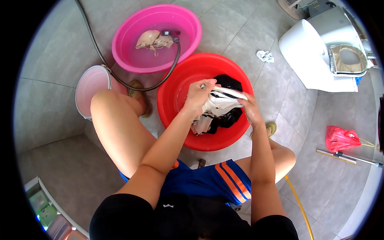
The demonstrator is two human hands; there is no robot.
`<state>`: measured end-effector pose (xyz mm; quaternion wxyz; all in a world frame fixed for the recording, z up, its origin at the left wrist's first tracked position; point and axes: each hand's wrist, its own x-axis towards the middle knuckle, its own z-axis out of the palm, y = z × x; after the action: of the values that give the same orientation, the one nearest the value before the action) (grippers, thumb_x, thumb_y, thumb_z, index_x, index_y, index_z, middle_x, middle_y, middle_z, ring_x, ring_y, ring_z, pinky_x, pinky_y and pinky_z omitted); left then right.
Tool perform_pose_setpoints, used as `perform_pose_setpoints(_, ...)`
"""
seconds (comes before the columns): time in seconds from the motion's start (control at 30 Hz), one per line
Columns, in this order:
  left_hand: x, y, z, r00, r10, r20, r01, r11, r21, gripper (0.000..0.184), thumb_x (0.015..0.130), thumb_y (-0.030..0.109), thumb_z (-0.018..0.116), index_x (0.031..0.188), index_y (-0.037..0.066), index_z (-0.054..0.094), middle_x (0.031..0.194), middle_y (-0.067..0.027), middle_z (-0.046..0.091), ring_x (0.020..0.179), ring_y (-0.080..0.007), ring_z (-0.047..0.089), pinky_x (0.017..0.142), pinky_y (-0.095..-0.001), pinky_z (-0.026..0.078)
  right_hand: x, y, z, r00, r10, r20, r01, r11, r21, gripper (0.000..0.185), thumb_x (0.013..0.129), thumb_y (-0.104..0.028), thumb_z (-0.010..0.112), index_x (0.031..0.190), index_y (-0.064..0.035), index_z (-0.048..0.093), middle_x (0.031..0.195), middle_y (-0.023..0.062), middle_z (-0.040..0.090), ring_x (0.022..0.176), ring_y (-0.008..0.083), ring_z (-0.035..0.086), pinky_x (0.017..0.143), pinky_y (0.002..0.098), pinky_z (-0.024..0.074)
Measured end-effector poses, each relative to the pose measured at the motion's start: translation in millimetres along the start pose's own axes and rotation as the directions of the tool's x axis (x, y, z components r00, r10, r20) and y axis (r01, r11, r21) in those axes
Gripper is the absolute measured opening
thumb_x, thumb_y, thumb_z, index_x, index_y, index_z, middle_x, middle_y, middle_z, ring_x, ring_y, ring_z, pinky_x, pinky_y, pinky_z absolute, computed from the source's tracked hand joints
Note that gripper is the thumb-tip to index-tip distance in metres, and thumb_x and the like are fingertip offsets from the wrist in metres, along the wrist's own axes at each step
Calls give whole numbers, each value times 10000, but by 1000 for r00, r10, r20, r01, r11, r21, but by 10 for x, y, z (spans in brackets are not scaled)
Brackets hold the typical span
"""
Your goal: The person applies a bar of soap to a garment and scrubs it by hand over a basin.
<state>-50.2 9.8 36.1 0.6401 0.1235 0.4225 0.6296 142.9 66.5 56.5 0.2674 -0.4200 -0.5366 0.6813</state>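
Observation:
My left hand (199,95) is closed on one edge of a wet white garment with black parts (221,105). At the garment's other end, my right hand (251,109) pinches the white edge, so that it stretches between both hands. The lower part hangs into a red basin (170,98) between my legs. Black cloth (230,82) lies in that basin, under and beside the held garment. I cannot tell whether the black and white cloth is all one piece.
A pink basin (120,48) holds water, a beige garment (149,39) and a shower head (171,33) on a grey hose (89,30). Left stands a pink bucket (86,94). Right are a white toilet (304,52), crumpled paper (265,56), a red bag (340,138) and a squeegee (338,156).

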Motion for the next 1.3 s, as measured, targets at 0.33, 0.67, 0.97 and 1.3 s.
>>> perform_pose_setpoints(0.33,-217,-497,362,937,-340,-79,264,838,-478,311,930,341,523,714,119,488,634,-8,522,553,-130,528,525,-278,456,-131,116,856,801,-332,-498,7,837,-547,326,744,-201,751,723,-19,481,683,126,556,699,239,602,615,359,467)
perform_pose_setpoints(0.67,-163,-695,263,984,-178,-10,153,876,-457,195,933,245,524,810,100,566,747,-21,571,652,-127,566,576,-281,463,-32,305,826,704,-585,-402,267,743,-614,364,927,-260,500,677,5,511,574,111,505,525,183,492,489,341,377)
perform_pose_setpoints(0.97,-81,-756,31,989,-137,55,148,932,-330,189,931,249,518,830,93,551,730,0,558,632,-111,555,556,-281,456,-207,290,1035,660,-671,-338,256,624,-739,307,909,-239,509,749,11,585,620,197,563,590,355,581,524,378,410)
perform_pose_setpoints(1.3,-127,-656,170,979,-189,-81,176,973,-147,276,934,269,504,720,98,542,691,28,497,613,-80,479,559,-269,416,-167,401,975,635,-682,-364,361,678,-640,387,948,-284,481,682,-3,503,614,65,502,572,135,459,518,327,375)
